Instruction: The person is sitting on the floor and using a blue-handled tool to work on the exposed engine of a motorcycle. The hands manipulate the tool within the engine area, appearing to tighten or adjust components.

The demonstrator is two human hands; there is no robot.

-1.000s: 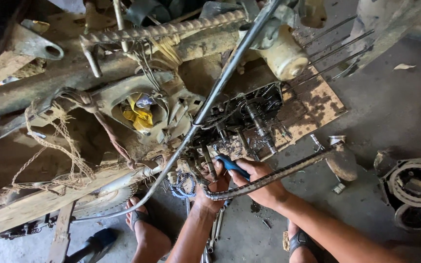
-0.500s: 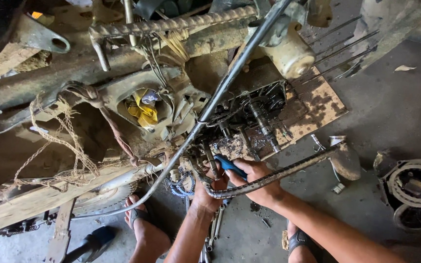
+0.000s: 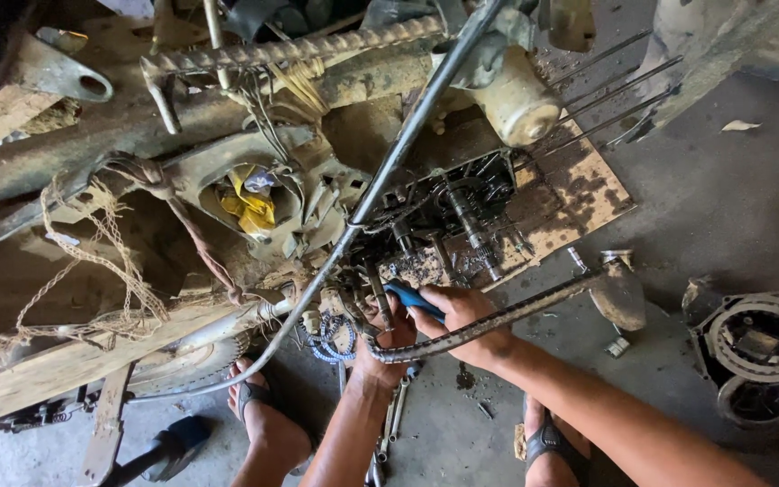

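From the head view we look down on a stripped, dirty motorbike frame (image 3: 227,135) lying over a concrete floor (image 3: 723,216). Our right hand (image 3: 466,316) is closed around a blue-handled tool (image 3: 412,298), whose tip points into the open engine (image 3: 453,221), where bare gears and shafts show. Our left hand (image 3: 385,338) sits just beside the right one, curled against the lower edge of the engine; we cannot tell whether it grips anything. A ribbed steel bar (image 3: 498,320) crosses in front of both wrists, and a smooth metal tube (image 3: 398,162) runs diagonally over the engine. The engine rests on a worn wooden board (image 3: 579,194). Frayed string (image 3: 101,261) hangs off the frame at left, and a yellow rag (image 3: 250,207) is tucked inside it. A round engine cover (image 3: 759,347) lies on the floor well apart to the right. Our sandalled feet (image 3: 263,415) stand below.
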